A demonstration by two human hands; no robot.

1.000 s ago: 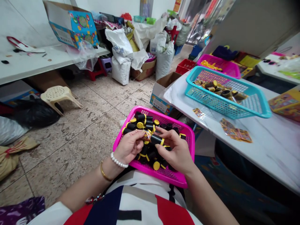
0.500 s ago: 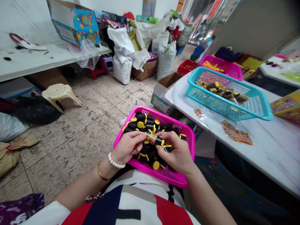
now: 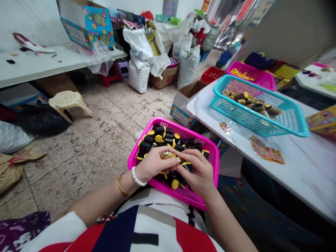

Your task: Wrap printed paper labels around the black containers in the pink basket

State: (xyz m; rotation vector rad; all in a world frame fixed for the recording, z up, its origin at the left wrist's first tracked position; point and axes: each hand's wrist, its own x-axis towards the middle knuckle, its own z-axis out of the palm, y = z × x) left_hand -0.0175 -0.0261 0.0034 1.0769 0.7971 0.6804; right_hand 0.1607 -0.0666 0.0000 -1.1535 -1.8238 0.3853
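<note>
My left hand [image 3: 160, 161] is closed around a small black tube with a yellow cap, its fingers and thumb pressed over it. A colourful, shiny printed label [image 3: 168, 155] shows between them on the tube. My right hand [image 3: 197, 169] is closed at the tube's other end, fingertips meeting those of the left; most of the tube is hidden. Right beneath both hands, a pink plastic basket [image 3: 214, 176] rests on my lap. In it lie several loose black tubes [image 3: 148, 139] with yellow caps.
To the right, a marble-patterned table [image 3: 296, 164] holds a turquoise basket [image 3: 299, 119] of labelled tubes, loose printed labels [image 3: 267, 150] and a pink basket [image 3: 270, 81]. A cardboard box [image 3: 181, 108] stands by its corner. A cream stool [image 3: 68, 99] and white sacks [image 3: 139, 71] stand on the floor.
Both hands have come together. My left fingers moved right along the tube and wrapped over it, with the label lying round it. My right hand now covers the capped end.
</note>
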